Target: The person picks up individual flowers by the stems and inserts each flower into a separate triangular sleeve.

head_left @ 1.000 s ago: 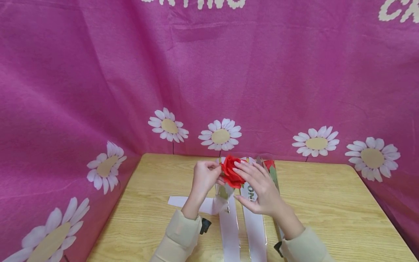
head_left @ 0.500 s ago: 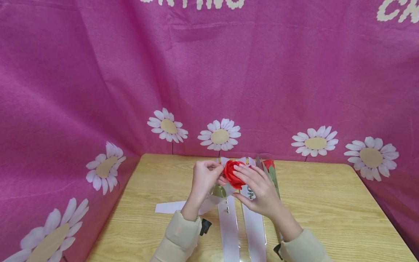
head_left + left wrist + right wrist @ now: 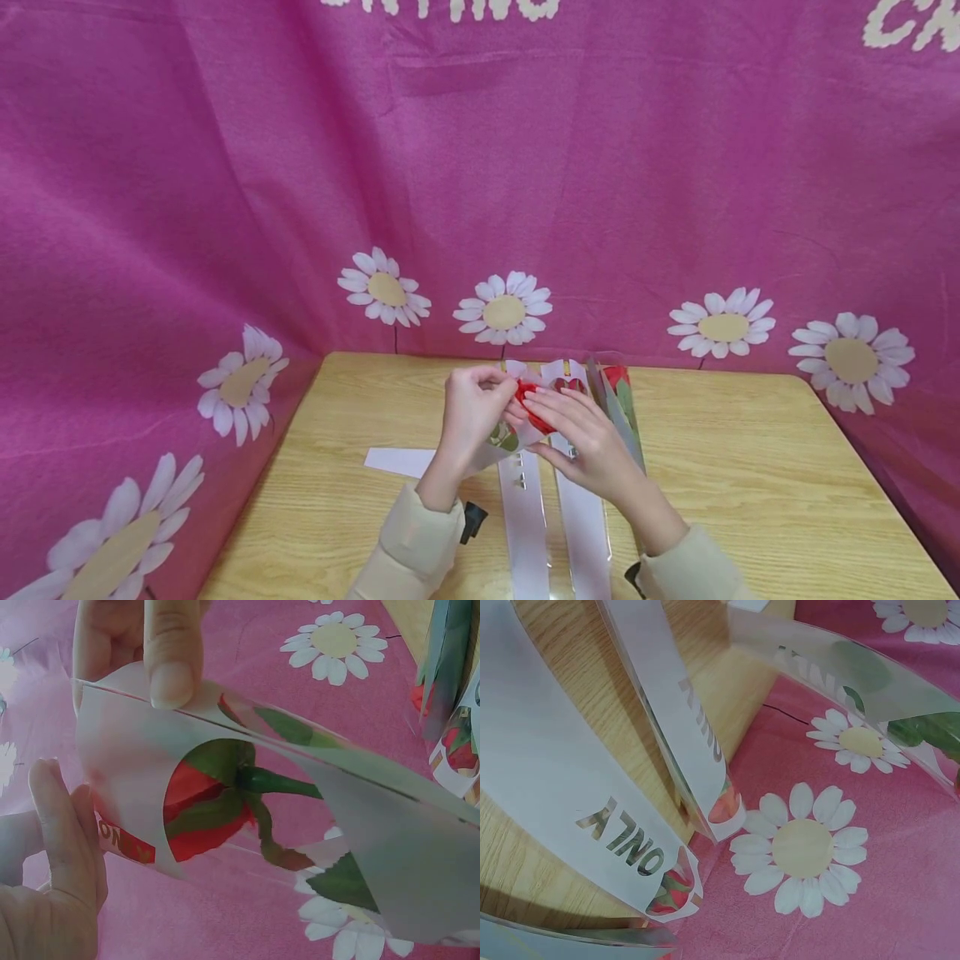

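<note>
My left hand (image 3: 471,417) pinches the rim of a clear and white flower sleeve (image 3: 420,862) between thumb and fingers. Inside the sleeve is a red artificial rose (image 3: 202,832), its green stem and leaves showing through a clear window. My right hand (image 3: 588,442) has its fingers extended against the rose head at the sleeve's mouth, thumb held apart below. In the left wrist view, the right hand's fingers (image 3: 64,840) lie beside that mouth. The sleeve's white tail (image 3: 401,461) sticks out left under my left forearm. In the right wrist view neither hand shows.
Two white-sleeved roses marked with lettering lie side by side on the wooden table (image 3: 750,467); one is the left sleeve (image 3: 525,525), the other the right sleeve (image 3: 588,533). Another wrapped rose (image 3: 622,400) lies right of them. A pink daisy-print cloth (image 3: 600,167) hangs behind.
The red rose head, earlier bulging out at the sleeve's mouth, now sits lower and is largely covered by the sleeve. The sleeve's tail has swung about. The right fingers have shifted slightly left.
</note>
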Tool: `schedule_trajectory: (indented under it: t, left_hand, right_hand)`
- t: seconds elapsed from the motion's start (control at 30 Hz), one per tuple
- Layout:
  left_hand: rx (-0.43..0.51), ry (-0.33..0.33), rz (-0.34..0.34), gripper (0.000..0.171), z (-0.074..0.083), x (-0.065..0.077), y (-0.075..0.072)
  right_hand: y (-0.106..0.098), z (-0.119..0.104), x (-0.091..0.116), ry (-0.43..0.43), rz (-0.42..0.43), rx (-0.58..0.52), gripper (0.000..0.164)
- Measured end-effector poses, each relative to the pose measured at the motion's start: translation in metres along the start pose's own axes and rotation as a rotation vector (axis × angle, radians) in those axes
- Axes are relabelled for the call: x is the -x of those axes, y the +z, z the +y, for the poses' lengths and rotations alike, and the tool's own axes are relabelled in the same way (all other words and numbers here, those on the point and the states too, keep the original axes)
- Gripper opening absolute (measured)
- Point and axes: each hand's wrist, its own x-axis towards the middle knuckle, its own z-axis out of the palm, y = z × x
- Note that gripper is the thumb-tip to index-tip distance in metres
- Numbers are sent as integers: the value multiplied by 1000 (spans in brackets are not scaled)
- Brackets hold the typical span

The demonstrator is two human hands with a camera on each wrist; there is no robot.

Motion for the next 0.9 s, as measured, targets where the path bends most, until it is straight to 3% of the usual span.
schedule_trajectory:
  t: [0.3, 0.73, 0.9]
  left_hand:
    - [45, -9, -13, 17, 4, 2, 3]
    - [24, -3, -26, 16, -2, 1, 5]
    - [24, 2, -27, 16, -3, 2, 5]
  right_hand:
    - [-2, 1, 2, 1, -13, -55, 38]
    - [0, 3, 8, 41, -81, -78, 34]
    - [3, 0, 9, 48, -47, -88, 37]
